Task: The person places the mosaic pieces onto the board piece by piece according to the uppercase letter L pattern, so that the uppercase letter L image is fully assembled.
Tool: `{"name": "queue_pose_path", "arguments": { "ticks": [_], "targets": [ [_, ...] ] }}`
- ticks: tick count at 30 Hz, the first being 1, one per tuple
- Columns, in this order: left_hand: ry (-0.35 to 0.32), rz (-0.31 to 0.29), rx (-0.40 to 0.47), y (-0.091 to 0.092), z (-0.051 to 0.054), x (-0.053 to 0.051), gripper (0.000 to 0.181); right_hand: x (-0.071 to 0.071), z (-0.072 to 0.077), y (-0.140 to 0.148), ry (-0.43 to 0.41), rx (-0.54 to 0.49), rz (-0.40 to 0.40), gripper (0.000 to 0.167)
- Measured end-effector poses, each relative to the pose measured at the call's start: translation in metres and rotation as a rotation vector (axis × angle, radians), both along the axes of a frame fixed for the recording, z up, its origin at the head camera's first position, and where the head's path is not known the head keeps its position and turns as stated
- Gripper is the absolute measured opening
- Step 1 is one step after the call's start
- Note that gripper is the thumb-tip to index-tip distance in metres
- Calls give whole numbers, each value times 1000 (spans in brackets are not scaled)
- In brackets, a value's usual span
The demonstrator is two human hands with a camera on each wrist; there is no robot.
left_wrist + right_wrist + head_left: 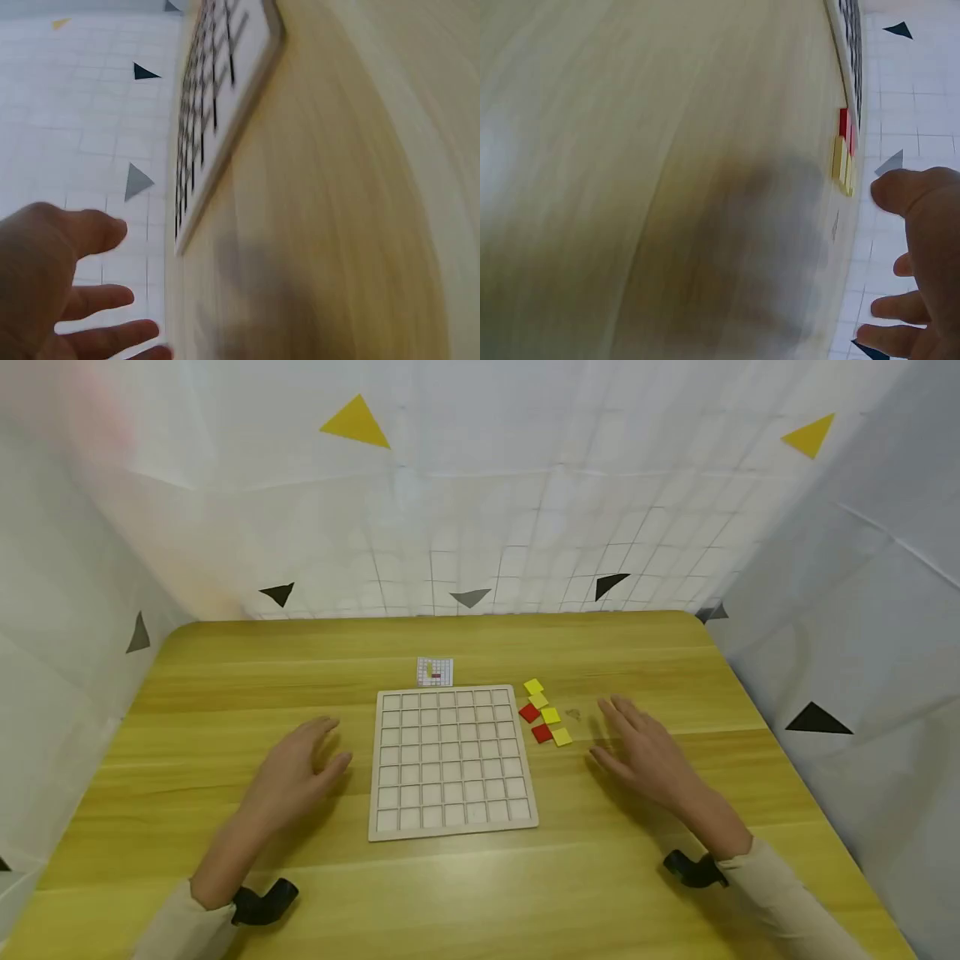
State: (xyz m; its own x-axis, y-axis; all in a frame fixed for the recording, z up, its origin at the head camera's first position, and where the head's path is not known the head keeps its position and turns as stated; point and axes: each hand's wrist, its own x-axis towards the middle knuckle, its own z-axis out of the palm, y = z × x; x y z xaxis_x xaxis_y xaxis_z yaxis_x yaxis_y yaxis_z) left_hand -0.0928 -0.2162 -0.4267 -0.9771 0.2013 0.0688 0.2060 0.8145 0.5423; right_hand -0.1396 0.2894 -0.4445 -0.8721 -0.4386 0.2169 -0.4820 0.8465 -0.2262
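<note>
A pale wooden grid board [452,763] with square recesses lies between the two hands in the head view. To its left, my left hand [294,774] hovers over the table, fingers relaxed and holding nothing. On the other side my right hand [647,755] is held above the wood, also holding nothing, thumb apart from the fingers. Between it and the board lie several small square tiles: yellow tiles [551,716] and two red tiles [542,733]. In the right wrist view the tiles [841,159] appear beyond the thumb. Behind the board is a small printed grid card [435,672].
The yellow wood-grain table [247,693] has rounded far corners. White sheeting [480,510] with triangle markers stands behind it and at both sides. A small dark mark [573,714] shows on the wood right of the tiles. Each wrist wears a black band mount [264,902].
</note>
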Motion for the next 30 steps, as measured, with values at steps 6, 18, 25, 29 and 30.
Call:
{"name": "queue_pose_path", "arguments": {
  "ticks": [6, 18, 25, 29, 30],
  "targets": [
    [-135, 69, 232, 17, -3, -10, 55, -1, 1, -16, -18, -156, 23, 55],
    [-286, 146, 437, 42, -15, -23, 52, -10, -2, -34, -121, -202, 69, 40],
    [-271, 181, 449, 47, -16, -23, 51, -15, -6, -39, -120, -200, 93, 38],
    [-256, 192, 434, 50, -18, -24, 51, -17, -6, -43, -123, -189, 95, 36],
    [-255, 195, 431, 50, -19, -23, 51, -17, -7, -43, -125, -187, 95, 35]
  ]
}}
